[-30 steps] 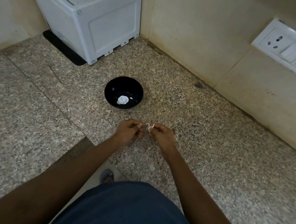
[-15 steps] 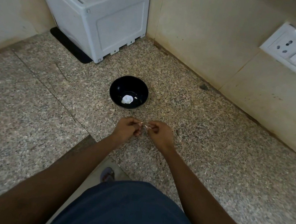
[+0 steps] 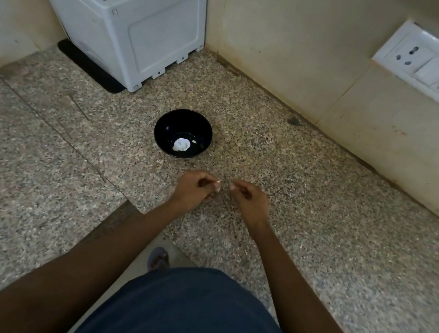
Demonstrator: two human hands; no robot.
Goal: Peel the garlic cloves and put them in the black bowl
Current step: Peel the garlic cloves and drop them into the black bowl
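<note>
A black bowl (image 3: 172, 123) stands on the speckled granite counter, with a white peeled garlic piece (image 3: 181, 144) and a small white fragment inside it. Just in front of the bowl my two hands hover close together above the counter. My left hand (image 3: 195, 191) pinches a small pale garlic clove (image 3: 217, 188) at its fingertips. A narrow gap to its right, my right hand (image 3: 248, 201) has thumb and forefinger pressed together on what looks like a tiny sliver of garlic skin, too small to make out well.
A white boxy appliance (image 3: 137, 21) on a black mat (image 3: 91, 71) fills the back left corner. Tiled walls close off the back and right, with a socket and switch plate (image 3: 432, 68). The counter's front edge (image 3: 123, 206) lies under my left forearm, and a foot (image 3: 158, 259) shows below.
My hands have drawn slightly apart, opening a gap between the fingertips. The white piece seen between them a second ago no longer bridges both hands. The view has shifted a little.
</note>
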